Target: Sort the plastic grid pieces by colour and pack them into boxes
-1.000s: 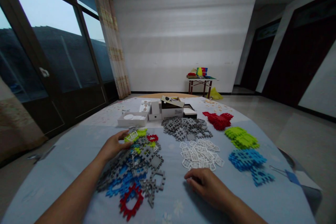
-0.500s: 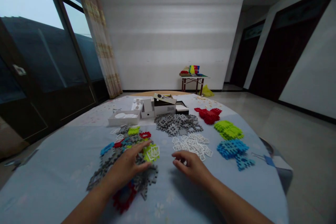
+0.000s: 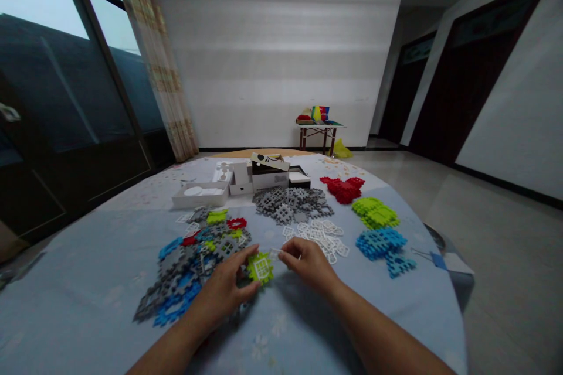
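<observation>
One view: head; clock centred on the green tile (image 3: 266,272), 12 points away from the person.
Green tile: toothed edges, between the two hands, at the right edge of the mixed pile; can't tell if it's raised off the cloth.
White grid (image 3: 261,269): lies on the tile's face; can't tell if it's clipped in.
Left hand (image 3: 231,282): 8 o'clock; thumb and fingers pinch the tile by its near and far edges.
Right hand (image 3: 305,259): 3 o'clock; fingertips pinched on a thin white piece (image 3: 275,250), which sticks out toward the tile, just beside it.
Mixed pile (image 3: 180,266): 9 to 10 o'clock; grey, blue, red, green and white parts overlapping, partly behind left hand.
White pile (image 3: 323,234): 2 o'clock, just past right hand.
Grey pile (image 3: 285,202): 1 o'clock, beyond the white one.
Red pile (image 3: 345,190): between 1 and 2.
Green pile (image 3: 375,212): 2 o'clock.
Blue pile (image 3: 380,243): nearly 3, one piece angled off its near side.
Boxes (image 3: 270,181): 12 o'clock, far part of table.
White tray (image 3: 200,201): 11 o'clock, round white items inside.
Tablecloth (image 3: 303,334): pale blue, flowered, under everything listed.
</observation>
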Motion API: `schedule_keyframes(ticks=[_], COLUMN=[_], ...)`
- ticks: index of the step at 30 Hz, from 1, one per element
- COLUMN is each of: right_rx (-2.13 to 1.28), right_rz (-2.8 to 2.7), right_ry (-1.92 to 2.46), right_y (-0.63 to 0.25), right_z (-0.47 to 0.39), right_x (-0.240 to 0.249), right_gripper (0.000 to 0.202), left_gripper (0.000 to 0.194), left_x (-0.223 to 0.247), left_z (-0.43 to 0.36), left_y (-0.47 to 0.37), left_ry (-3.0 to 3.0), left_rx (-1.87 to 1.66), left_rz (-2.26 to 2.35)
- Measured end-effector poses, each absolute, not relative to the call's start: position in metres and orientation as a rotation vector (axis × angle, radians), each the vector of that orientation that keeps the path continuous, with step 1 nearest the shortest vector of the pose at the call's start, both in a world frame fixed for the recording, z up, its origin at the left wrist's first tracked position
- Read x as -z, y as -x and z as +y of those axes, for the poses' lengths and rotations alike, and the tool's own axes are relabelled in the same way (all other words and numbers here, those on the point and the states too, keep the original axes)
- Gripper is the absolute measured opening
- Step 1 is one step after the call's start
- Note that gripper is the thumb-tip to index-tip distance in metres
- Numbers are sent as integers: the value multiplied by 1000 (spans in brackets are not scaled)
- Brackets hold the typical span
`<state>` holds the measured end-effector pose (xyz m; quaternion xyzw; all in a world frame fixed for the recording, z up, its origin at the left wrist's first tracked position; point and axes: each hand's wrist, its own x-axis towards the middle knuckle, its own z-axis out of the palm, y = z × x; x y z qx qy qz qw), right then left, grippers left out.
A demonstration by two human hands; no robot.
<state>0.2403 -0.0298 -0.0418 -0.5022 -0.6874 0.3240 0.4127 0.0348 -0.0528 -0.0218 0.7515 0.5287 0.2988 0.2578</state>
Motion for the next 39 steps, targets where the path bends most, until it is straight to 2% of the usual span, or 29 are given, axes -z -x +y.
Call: schedule_keyframes(ticks=[3,8,15,19,26,39], right_rx=[-826,-574,-532,-579,-727,-738], right_rz=[-1593,-1497,-1889,-1958,-1869,-1903], right_ry=[1255,1309,1162,1210,1264,1262], right_y=[-260,-280,-240,-225,-221,-220], right_z=[-21,-15,-46,-54,-52,-52], right_x=[38,36,30,29,40,42], right_gripper=[17,36,16,21,27,19], left_gripper=[59,61,64,64,50,54], left_x=[21,21,21,20,21,31], left_z=[-51,-52,-55,-62,-68,-68], left_y=[-32,-33,-38,-41,-45,-43], left_ry=[-1943,-1822,-1792,-1881,-2112,-2196], left_rx=[-810,-834,-862,-867,-847,-828], left_rz=[1439,1391,1365,1391,1406,1329])
